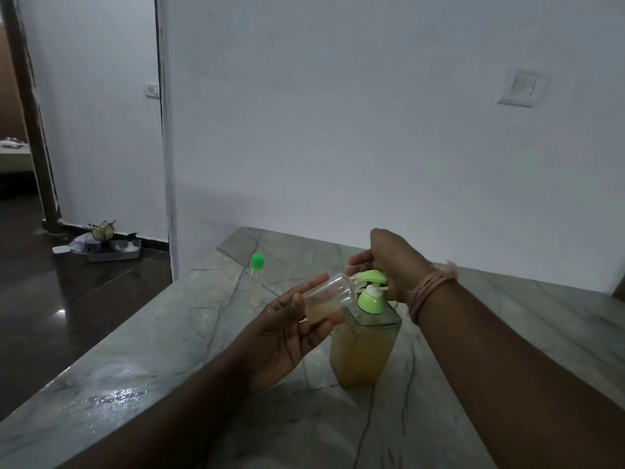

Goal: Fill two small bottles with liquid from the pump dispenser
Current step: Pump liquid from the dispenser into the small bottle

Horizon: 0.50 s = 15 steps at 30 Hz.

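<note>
Amber liquid could be missing the tilted small bottle [329, 292] the left hand [287, 336] is gripping at the nozzle; the right hand [394, 265] is pressing the pump dispenser [367, 336], risking spills across the bench [169, 350].

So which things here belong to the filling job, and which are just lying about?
Job: dispenser; open bottle in the left hand; capped bottle; right hand on the pump.
Lying about: floor tray; wall switch.
</note>
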Available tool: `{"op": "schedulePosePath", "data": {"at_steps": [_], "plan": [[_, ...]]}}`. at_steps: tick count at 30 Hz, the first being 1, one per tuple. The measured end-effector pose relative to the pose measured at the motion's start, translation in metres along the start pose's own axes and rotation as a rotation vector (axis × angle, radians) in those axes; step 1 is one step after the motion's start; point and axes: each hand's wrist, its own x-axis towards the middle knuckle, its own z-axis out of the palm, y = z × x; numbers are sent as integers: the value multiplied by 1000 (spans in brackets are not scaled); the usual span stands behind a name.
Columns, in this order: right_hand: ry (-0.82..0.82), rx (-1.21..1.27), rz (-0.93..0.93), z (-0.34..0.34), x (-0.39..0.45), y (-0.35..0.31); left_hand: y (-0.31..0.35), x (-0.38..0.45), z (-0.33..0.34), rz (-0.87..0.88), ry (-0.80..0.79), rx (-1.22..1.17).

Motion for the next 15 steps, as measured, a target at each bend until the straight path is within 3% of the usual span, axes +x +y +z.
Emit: {"op": "schedulePosePath", "data": {"at_steps": [6,9,15], "plan": [[177,-606,-251,1,-2,1,0,3,1,6,2,10],[238,-923,-263,4,0,0,0,3,-1,7,-9,12],[206,-1142,-347,9,3,6,0,-1,-3,-11,15,10]]}}
